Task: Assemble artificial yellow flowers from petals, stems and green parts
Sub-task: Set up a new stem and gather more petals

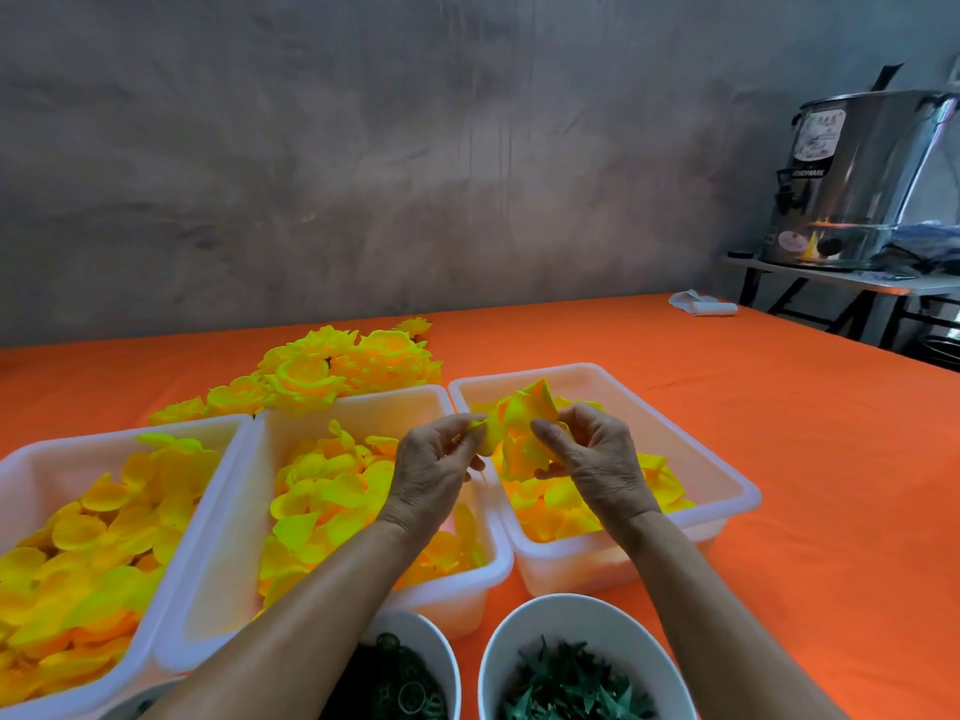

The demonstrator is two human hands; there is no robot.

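Both hands work above the right white plastic tub [727, 491], holding a half-made yellow flower [524, 423] of thin, soft fabric petals. The left hand [434, 467] pinches one side of the flower with curled fingers, and the right hand [597, 459] pinches the other side, with the thumb pressed on the petals. The petals are folded and bent into a loose cup shape between them.

Three rectangular tubs with rounded corners stand side by side on the desk [779, 418], which is covered with a smooth orange cloth. The left tub [31, 459], the middle tub [415, 402] and the right one each hold loose round yellow petals [104, 553] with an orange tint.

Behind the tubs lies a heap of finished yellow flowers [337, 368], layered like roses. Near the front edge stand two round white bowls: one [441, 652] with dark green ring-shaped parts, the other [582, 613] with pointed green star-shaped leaves.

At the far right, a shiny steel urn [862, 179] stands on a small side table, in front of a rough grey wall [363, 148].
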